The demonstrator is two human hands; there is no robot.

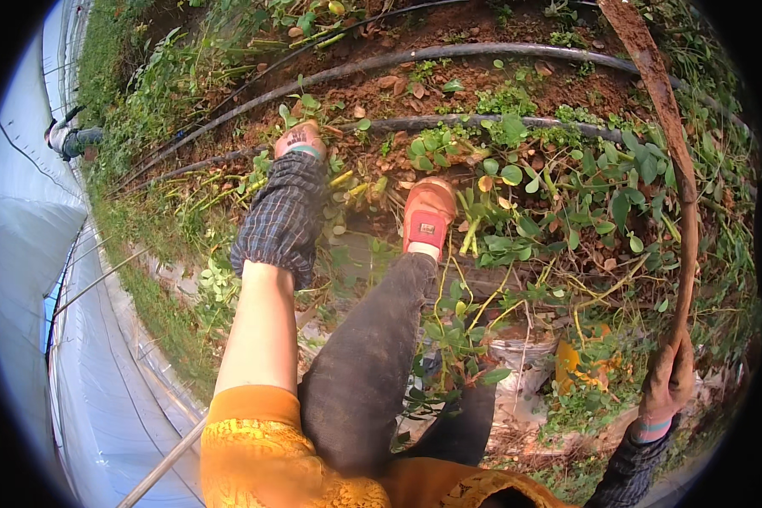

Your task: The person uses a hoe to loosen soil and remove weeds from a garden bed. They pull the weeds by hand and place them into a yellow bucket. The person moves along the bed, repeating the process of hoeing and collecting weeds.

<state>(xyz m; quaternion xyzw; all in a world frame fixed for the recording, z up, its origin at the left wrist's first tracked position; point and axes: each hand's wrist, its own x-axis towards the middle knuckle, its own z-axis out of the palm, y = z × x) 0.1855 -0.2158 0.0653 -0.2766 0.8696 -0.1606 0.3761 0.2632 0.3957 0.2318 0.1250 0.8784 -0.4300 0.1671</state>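
Observation:
My left hand [300,140], in a muddy brown glove with a plaid sleeve cover below it, reaches down among cut stems and leaves beside the black hoses. Its fingers are foreshortened, and I cannot see whether they hold anything. On the right, my gloved right hand [665,385] is closed around the lower part of a long, brown, mud-coated tool [684,220]. The tool runs up past the top edge and looks wider and flatter there; its far end is out of view. Cut green-yellow stems [470,237] and a leafy plant [516,173] stand between my hands.
Black hoses [449,51] cross the reddish soil [381,85]. My red-orange shoe [427,216] is planted among the stems. White plastic sheeting [25,229] and poles [165,466] line the left, where another person [72,140] is far off. A yellow scrap [567,366] lies at lower right.

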